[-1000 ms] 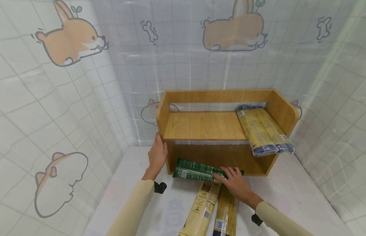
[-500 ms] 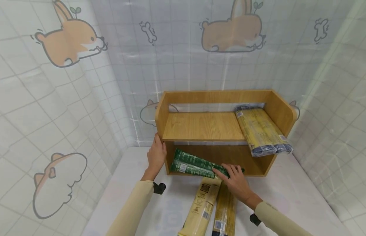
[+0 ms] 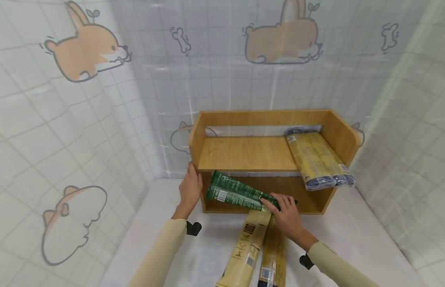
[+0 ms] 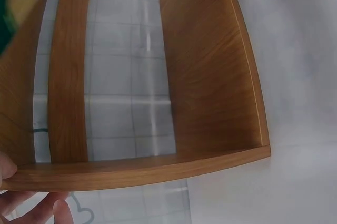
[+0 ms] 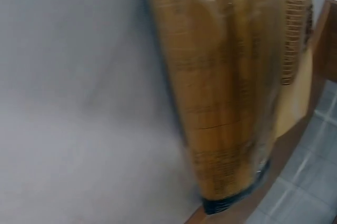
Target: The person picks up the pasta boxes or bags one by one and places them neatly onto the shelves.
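Right hand [image 3: 288, 217] pinches the right end of the green packet [image 3: 240, 193], its thumb and fingers closed around it, in front of the lower opening of the wooden shelf [image 3: 244, 153].
The green packet lies slanting, with its left end higher; whether it touches the shelf, I cannot tell. At the shelf's left side, the left hand [image 3: 191, 189] grips the side panel, with the thumb inside and the fingers outside. In front of the shelf, on the white table [image 3: 358, 231], are 1 cream packet [image 3: 244, 255] and, just at its right, 1 yellow packet [image 3: 275, 251]. On the shelf's upper board, at the right, lie 2 wrapped yellow bundles [image 3: 310, 155], side by side.
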### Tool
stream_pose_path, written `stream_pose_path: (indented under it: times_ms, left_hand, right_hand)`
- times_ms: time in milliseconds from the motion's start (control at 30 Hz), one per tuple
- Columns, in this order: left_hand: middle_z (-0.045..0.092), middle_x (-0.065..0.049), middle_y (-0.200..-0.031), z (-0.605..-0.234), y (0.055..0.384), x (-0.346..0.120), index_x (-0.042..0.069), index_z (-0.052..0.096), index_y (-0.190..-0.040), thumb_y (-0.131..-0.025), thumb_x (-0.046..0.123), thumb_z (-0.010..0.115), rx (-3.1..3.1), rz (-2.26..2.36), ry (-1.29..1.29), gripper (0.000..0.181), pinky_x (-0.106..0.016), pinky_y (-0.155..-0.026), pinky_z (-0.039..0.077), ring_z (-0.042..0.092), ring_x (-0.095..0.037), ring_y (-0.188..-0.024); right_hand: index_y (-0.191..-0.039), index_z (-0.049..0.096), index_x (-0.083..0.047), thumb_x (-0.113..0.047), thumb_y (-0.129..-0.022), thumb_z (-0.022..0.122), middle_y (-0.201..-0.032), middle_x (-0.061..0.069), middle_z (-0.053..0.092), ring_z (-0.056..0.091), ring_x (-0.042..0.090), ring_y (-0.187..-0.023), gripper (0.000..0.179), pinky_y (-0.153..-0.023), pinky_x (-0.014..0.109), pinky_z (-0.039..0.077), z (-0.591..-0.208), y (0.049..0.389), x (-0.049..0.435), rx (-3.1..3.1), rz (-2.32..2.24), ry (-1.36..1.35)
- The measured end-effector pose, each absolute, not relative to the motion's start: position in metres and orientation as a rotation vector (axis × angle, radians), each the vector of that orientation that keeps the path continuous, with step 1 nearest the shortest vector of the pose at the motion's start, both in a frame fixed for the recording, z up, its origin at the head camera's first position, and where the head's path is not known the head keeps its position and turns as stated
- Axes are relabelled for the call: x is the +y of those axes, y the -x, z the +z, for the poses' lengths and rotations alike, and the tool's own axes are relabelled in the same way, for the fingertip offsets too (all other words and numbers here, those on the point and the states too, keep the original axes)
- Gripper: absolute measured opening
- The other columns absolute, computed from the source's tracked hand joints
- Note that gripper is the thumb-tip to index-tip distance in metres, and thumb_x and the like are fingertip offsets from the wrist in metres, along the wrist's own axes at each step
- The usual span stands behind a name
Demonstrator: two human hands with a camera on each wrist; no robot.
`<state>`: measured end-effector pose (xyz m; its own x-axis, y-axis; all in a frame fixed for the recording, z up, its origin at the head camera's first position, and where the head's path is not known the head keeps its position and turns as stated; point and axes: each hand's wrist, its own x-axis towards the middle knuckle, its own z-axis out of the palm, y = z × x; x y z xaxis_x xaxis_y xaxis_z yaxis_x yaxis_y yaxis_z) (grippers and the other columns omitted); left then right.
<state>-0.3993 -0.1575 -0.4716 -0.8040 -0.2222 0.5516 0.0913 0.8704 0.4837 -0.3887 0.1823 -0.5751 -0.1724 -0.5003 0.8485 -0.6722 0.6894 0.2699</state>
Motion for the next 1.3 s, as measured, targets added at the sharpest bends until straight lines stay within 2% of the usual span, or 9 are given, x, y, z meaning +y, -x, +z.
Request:
stream_pose_path:
  times_ms: [133,233,333,433,500,767,1000,1300]
  left_hand:
    - [0.069,-0.029,-0.116,-0.471,0.400,-0.158,-0.004,0.044,-0.136,-0.102,0.011,0.057,-2.415,-0.680,-0.094,0.039,-0.060,-0.060,0.054,0.072,-0.050,-0.080]
    - [0.069,-0.029,-0.116,-0.472,0.400,-0.157,-0.003,0.044,-0.136,-0.102,0.011,0.057,-2.415,-0.680,-0.101,0.039,-0.061,-0.060,0.054,0.072,-0.050,-0.081]
    - [0.069,-0.029,-0.116,-0.472,0.402,-0.158,-0.003,0.043,-0.136,-0.103,0.011,0.057,-2.412,-0.667,-0.093,0.039,-0.061,-0.061,0.054,0.072,-0.051,-0.081]
    - [0.069,-0.029,-0.115,-0.470,0.403,-0.159,-0.004,0.043,-0.137,-0.103,0.012,0.057,-2.413,-0.662,-0.088,0.040,-0.061,-0.061,0.054,0.072,-0.051,-0.080]
    - [0.069,-0.029,-0.115,-0.471,0.403,-0.159,-0.004,0.043,-0.136,-0.102,0.011,0.057,-2.416,-0.661,-0.091,0.040,-0.060,-0.060,0.054,0.072,-0.050,-0.079]
    - [0.069,-0.029,-0.113,-0.475,0.406,-0.159,-0.003,0.043,-0.135,-0.102,0.011,0.057,-2.428,-0.668,-0.098,0.039,-0.062,-0.062,0.054,0.072,-0.051,-0.081]
    - [0.069,-0.030,-0.117,-0.475,0.403,-0.159,-0.004,0.043,-0.137,-0.102,0.010,0.057,-2.424,-0.671,-0.101,0.040,-0.060,-0.063,0.055,0.073,-0.049,-0.084]
    - [0.069,-0.028,-0.114,-0.473,0.403,-0.158,-0.003,0.044,-0.133,-0.102,0.010,0.057,-2.418,-0.678,-0.093,0.037,-0.061,-0.062,0.054,0.072,-0.050,-0.083]
  right_hand:
    - [-0.137,0.058,-0.013,-0.003,-0.106,0.032,-0.125,0.025,0.063,0.060,0.037,-0.098,0.041,-0.073,0.049,0.041,-0.567,0.392,0.177,-1.801,0.252,-0.879]
    - [-0.135,0.060,-0.011,0.002,-0.101,0.036,-0.123,0.026,0.063,0.060,0.038,-0.098,0.044,-0.072,0.049,0.042,-0.563,0.394,0.176,-1.781,0.300,-0.853]
    - [-0.134,0.061,-0.009,0.012,-0.087,0.049,-0.123,0.027,0.064,0.060,0.041,-0.098,0.052,-0.072,0.051,0.043,-0.557,0.396,0.176,-1.760,0.350,-0.846]
    - [-0.133,0.061,-0.007,0.021,-0.071,0.062,-0.123,0.028,0.063,0.060,0.042,-0.100,0.068,-0.073,0.052,0.043,-0.551,0.397,0.175,-1.753,0.382,-0.847]
    - [-0.132,0.060,-0.007,0.024,-0.064,0.067,-0.124,0.028,0.063,0.060,0.042,-0.100,0.074,-0.074,0.052,0.042,-0.547,0.397,0.175,-1.746,0.391,-0.847]
    - [-0.134,0.061,-0.006,0.024,-0.072,0.053,-0.123,0.030,0.062,0.060,0.045,-0.100,0.069,-0.076,0.055,0.043,-0.531,0.398,0.175,-1.705,0.420,-0.833]
    - [-0.132,0.062,-0.008,0.027,-0.069,0.053,-0.121,0.030,0.063,0.058,0.045,-0.094,0.073,-0.075,0.053,0.037,-0.516,0.402,0.171,-1.662,0.459,-0.718]
    - [-0.131,0.058,-0.006,0.018,-0.077,0.061,-0.125,0.028,0.061,0.056,0.045,-0.097,0.060,-0.072,0.049,0.032,-0.503,0.400,0.158,-1.685,0.593,-0.485]
